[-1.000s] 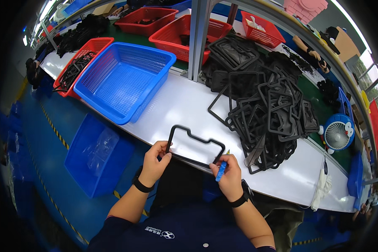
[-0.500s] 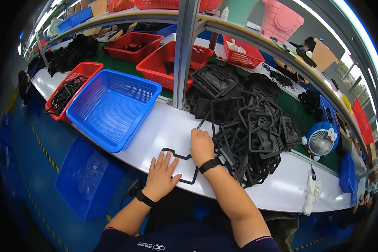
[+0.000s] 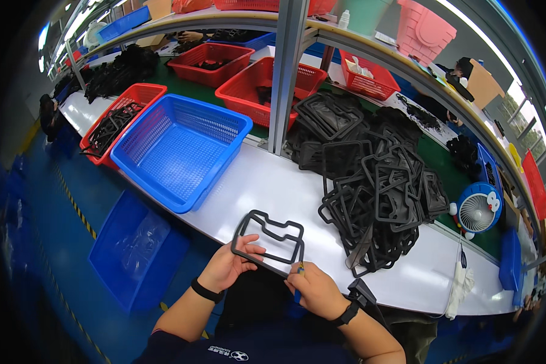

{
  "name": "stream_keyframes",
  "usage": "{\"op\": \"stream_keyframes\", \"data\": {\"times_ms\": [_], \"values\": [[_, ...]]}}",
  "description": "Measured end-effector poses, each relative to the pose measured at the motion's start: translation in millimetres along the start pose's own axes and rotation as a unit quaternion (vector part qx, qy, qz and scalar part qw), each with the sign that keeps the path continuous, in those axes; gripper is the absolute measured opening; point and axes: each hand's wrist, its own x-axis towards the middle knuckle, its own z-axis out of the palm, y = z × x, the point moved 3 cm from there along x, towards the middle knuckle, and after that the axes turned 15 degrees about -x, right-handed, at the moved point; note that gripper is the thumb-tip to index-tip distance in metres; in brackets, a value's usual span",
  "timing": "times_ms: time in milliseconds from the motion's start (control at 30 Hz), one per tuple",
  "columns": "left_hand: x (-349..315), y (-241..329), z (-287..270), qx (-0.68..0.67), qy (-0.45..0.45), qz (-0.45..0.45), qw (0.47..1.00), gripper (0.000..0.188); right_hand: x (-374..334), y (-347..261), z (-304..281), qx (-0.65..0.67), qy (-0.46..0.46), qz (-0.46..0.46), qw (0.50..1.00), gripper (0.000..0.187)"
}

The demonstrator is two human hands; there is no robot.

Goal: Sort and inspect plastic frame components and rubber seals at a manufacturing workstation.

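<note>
A thin black rubber gasket (image 3: 281, 237), shaped as a frame with a notched side, is tilted up at the table's near edge. My left hand (image 3: 227, 265) has its fingers closed around the gasket's left end. At its right end, my right hand (image 3: 314, 292) is closed around a slim tool (image 3: 298, 295) with a blue handle and a yellow part; the tool's tip is hard to make out against the gasket. To the right, a large heap of similar black gaskets (image 3: 397, 191) lies on the white table (image 3: 273, 182), some with sheet material still inside the frame.
An empty blue basket (image 3: 185, 159) stands left, beside a red basket (image 3: 127, 121) of black strips. A metal post (image 3: 286, 76) rises behind the table. Further right are a small blue fan (image 3: 476, 209) and a white glove (image 3: 461, 285). A blue bin (image 3: 130, 255) is below the table's left edge.
The gasket, flat under my spread left hand before, is now lifted and tilted toward me. My left fingers have closed on it. My right hand has come down with the tool to its right end.
</note>
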Motion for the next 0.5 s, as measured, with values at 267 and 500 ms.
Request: {"op": "stream_keyframes", "data": {"times_ms": [267, 500], "values": [[-13, -16, -7, -0.019, 0.011, -0.069, 0.997, 0.035, -20, 11, -8, -0.123, 0.074, 0.029, 0.989, 0.038], [-14, -31, -1, 0.043, 0.015, -0.078, 0.996, 0.027, -14, -14, 13, 0.088, 0.128, 0.086, 0.984, 0.044]]}}
